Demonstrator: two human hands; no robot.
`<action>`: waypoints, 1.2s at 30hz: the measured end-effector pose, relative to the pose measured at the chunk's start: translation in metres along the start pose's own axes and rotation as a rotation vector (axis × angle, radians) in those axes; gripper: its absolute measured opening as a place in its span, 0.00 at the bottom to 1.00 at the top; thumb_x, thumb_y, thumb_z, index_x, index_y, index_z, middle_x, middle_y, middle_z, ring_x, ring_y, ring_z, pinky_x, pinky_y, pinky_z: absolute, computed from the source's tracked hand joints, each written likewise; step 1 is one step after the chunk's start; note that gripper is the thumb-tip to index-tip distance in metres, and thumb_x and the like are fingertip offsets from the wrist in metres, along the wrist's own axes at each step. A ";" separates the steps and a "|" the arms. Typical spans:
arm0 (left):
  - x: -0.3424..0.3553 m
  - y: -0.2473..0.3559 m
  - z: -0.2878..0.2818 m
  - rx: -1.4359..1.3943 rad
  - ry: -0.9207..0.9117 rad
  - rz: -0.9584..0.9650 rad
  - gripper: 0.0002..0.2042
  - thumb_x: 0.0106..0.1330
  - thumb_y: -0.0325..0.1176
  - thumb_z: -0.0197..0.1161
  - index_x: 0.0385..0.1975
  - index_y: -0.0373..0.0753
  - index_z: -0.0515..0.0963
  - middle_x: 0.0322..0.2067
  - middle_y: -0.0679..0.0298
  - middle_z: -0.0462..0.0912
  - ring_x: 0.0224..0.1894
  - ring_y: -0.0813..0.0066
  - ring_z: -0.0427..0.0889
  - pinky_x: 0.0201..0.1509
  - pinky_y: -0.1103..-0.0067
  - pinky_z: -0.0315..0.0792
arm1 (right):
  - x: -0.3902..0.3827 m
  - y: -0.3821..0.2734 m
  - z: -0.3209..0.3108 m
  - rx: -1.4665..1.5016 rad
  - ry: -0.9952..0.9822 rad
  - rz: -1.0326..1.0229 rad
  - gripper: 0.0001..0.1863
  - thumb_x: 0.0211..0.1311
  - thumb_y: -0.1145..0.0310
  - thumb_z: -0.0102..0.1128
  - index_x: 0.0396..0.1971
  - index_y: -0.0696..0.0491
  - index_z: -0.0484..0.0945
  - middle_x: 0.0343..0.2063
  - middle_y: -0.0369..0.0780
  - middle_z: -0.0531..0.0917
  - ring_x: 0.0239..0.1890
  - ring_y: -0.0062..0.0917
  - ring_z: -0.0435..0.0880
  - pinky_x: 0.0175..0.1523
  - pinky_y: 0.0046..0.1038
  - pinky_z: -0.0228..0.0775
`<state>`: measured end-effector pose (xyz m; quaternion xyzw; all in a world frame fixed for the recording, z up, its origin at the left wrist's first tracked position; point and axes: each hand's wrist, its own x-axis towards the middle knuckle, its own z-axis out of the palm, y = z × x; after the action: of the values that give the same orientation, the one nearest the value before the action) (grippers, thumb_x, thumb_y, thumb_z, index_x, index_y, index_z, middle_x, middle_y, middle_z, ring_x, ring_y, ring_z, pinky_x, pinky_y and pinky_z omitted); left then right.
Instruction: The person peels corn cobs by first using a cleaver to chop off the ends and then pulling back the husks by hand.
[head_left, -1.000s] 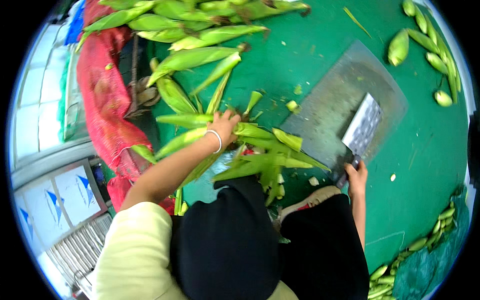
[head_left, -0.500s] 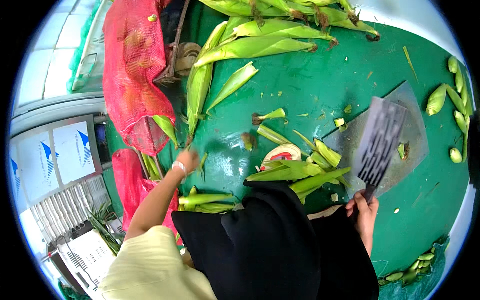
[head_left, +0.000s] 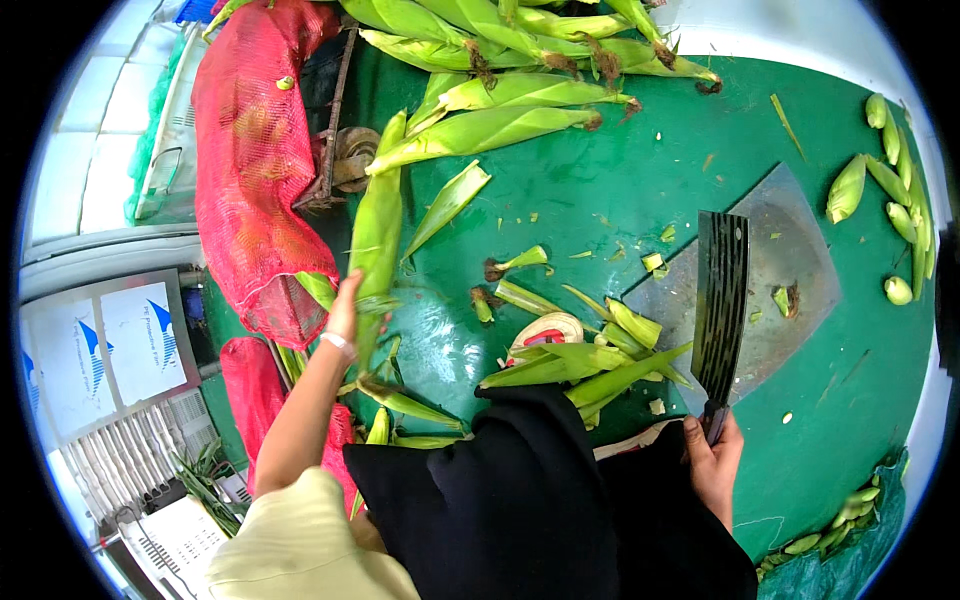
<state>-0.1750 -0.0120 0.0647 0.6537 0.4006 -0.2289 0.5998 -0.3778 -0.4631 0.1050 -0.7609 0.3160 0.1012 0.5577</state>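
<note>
My left hand, a white band at its wrist, is closed on a green ear of corn in its husk. The ear points away from me, its upper part close to other unhusked ears. My right hand grips the handle of a broad knife with a dark, striped blade. That blade stands up over the near-left side of a grey cutting board. A small cut piece of corn end lies on the board. Cut husk ends are heaped left of it.
A pile of unhusked corn lies at the far side of the green floor. Red mesh sacks stand on the left. Small trimmed ears lie at far right, more in a green bag at near right. A shoe shows among husks.
My left hand has shifted slightly left and up and now holds the ear of corn along its body. The knife blade has turned more upright and moved a little left. The view has shifted.
</note>
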 end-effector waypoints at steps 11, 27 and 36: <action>-0.114 0.016 -0.050 0.047 -0.059 -0.093 0.36 0.55 0.70 0.39 0.40 0.39 0.73 0.20 0.61 0.76 0.09 0.73 0.68 0.08 0.83 0.63 | -0.019 -0.016 -0.028 -0.056 0.138 -0.036 0.19 0.54 0.57 0.62 0.24 0.58 0.69 0.12 0.39 0.70 0.18 0.19 0.66 0.23 0.26 0.62; -0.058 0.021 0.334 1.483 -0.384 1.286 0.38 0.41 0.37 0.72 0.55 0.41 0.61 0.49 0.56 0.67 0.44 0.54 0.75 0.45 0.67 0.72 | -0.002 0.042 -0.046 0.010 0.461 0.022 0.19 0.64 0.56 0.49 0.31 0.60 0.71 0.16 0.46 0.75 0.21 0.35 0.80 0.28 0.33 0.69; -0.001 -0.018 0.366 1.556 -0.570 1.260 0.34 0.43 0.38 0.70 0.53 0.44 0.61 0.44 0.54 0.71 0.41 0.52 0.76 0.39 0.64 0.73 | 0.059 0.090 -0.040 0.034 0.451 0.091 0.27 0.63 0.48 0.46 0.24 0.62 0.70 0.16 0.52 0.74 0.23 0.45 0.77 0.30 0.38 0.67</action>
<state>-0.1238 -0.3671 -0.0098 0.8724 -0.4284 -0.2151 0.0958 -0.3932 -0.5368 0.0191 -0.7398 0.4680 -0.0517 0.4805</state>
